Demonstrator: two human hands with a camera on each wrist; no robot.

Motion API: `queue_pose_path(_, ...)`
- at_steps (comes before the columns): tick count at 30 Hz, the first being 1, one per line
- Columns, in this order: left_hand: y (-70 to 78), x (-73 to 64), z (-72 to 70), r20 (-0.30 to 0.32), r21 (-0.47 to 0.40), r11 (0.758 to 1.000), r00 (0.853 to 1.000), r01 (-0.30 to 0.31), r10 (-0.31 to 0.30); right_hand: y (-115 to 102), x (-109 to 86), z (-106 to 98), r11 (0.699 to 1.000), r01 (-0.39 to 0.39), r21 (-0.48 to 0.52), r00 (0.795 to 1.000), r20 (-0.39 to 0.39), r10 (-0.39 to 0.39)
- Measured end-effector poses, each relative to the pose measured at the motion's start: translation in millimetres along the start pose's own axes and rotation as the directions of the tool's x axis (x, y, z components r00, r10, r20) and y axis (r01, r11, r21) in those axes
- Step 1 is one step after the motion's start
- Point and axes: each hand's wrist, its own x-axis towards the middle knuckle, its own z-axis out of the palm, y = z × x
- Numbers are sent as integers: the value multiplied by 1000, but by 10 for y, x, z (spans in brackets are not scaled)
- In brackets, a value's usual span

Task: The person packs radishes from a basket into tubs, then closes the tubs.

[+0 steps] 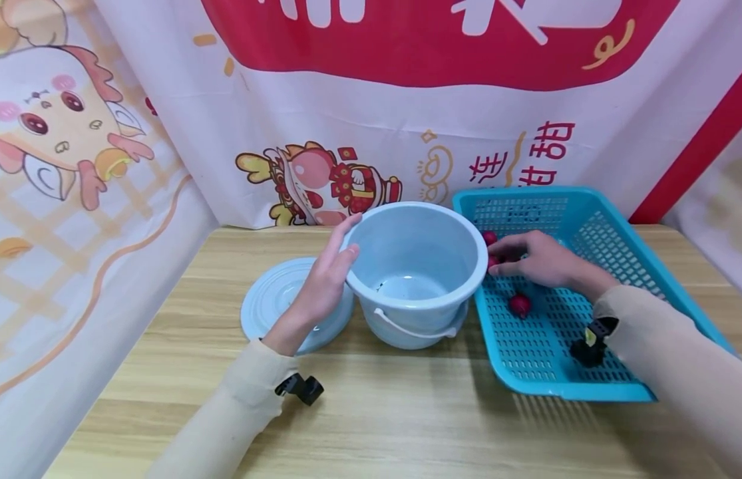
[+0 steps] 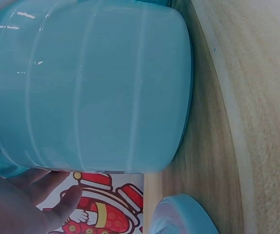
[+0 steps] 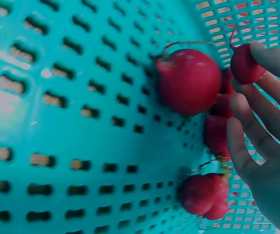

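Left hand [image 1: 323, 283] braces the pale-blue round plastic bucket [image 1: 418, 317]; right hand [image 1: 541, 258] pinches a small round red radish [image 3: 246, 66].
Left thumb laps the rim; farther off, in the turquoise perforated plastic basket [image 1: 577, 391], right thumb and finger, parted only by the radish, should lift gently.

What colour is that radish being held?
The radish is deep red, clearest in the right wrist view.
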Motion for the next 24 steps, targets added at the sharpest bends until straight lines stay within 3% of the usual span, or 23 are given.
queue_pose_path(8,-1,5,8,1,7,1000,1000,8,-8,-120,-105,-78,1000,-9,29,998,-67,11)
queue_pose_path(14,7,4,-2,3,7,1000,1000,2,-2,-228,-177,-159,993,13,118,984,-177,8)
queue_pose_path(19,10,-3,-9,-3,12,1000,1000,10,-10,-317,-246,-163,976,55,211,960,-279,6)
queue_pose_path(24,13,-5,-11,-2,12,1000,1000,14,-14,-434,-325,-149,943,156,293,916,-400,-27)
